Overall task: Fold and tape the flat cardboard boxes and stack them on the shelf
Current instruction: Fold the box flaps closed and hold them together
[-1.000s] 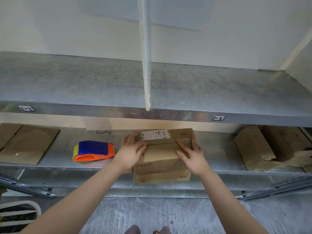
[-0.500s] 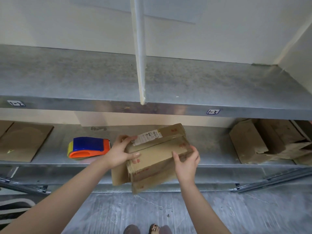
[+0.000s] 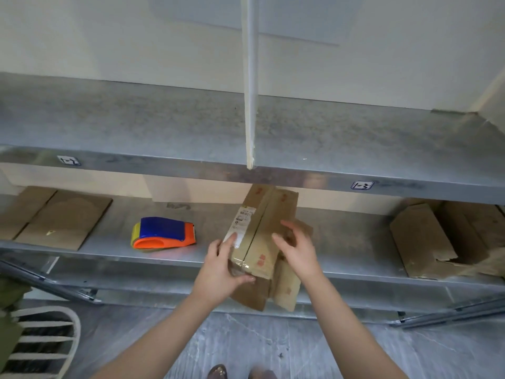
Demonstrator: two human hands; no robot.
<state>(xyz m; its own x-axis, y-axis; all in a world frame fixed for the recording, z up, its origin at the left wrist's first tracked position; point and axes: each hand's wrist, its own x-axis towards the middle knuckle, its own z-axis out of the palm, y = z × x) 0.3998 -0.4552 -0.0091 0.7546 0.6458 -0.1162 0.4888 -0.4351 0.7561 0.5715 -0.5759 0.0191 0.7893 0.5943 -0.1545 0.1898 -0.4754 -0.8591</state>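
The left hand (image 3: 222,272) grips the tilted cardboard box (image 3: 269,214). The right hand (image 3: 299,251) touches it, fingers loosely spread.

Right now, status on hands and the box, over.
Left hand grips box at near end; right hand touches its right side. Box tilted, overhanging shelf edge. Tape dispenser apart, left.

White slatted chair (image 3: 41,338) perhaps, grey floor (image 3: 273,346)
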